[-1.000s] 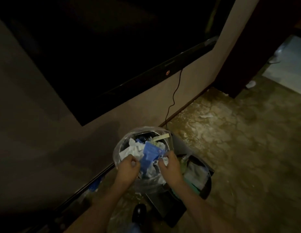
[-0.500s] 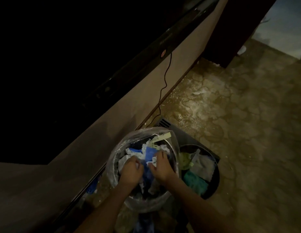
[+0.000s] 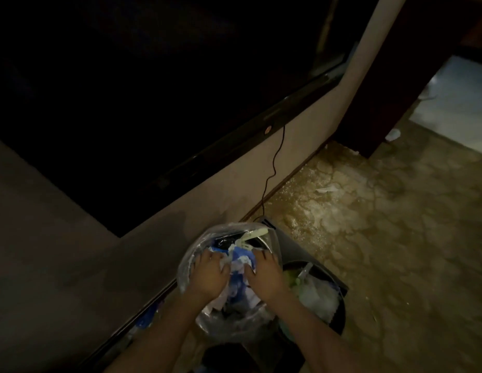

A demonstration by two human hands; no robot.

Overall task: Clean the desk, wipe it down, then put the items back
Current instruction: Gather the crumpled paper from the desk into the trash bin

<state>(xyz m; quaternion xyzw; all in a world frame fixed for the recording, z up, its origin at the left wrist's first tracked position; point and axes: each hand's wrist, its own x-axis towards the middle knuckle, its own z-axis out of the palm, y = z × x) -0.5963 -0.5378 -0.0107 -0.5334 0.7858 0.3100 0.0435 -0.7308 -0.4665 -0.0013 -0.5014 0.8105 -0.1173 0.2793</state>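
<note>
A round waste bin lined with a clear plastic bag (image 3: 186,261) stands on the floor by the wall, full of crumpled white and blue paper trash (image 3: 241,262). A pale flat strip (image 3: 254,234) sticks up at its far side. My left hand (image 3: 207,274) lies palm down on the left of the heap. My right hand (image 3: 264,274) lies palm down on the right of it. Both press on the trash with fingers stretched forward, holding nothing.
A second, black bin (image 3: 339,323) with white and greenish waste (image 3: 318,294) stands just right of the first. A large dark screen (image 3: 234,146) hangs on the wall, a thin black cable (image 3: 272,168) dropping from it. A paper scrap (image 3: 327,189) lies on the mottled floor.
My hands were curled round the blue and white trash; now both lie flatter and further into the bin, pushing the heap down. The view has shifted slightly.
</note>
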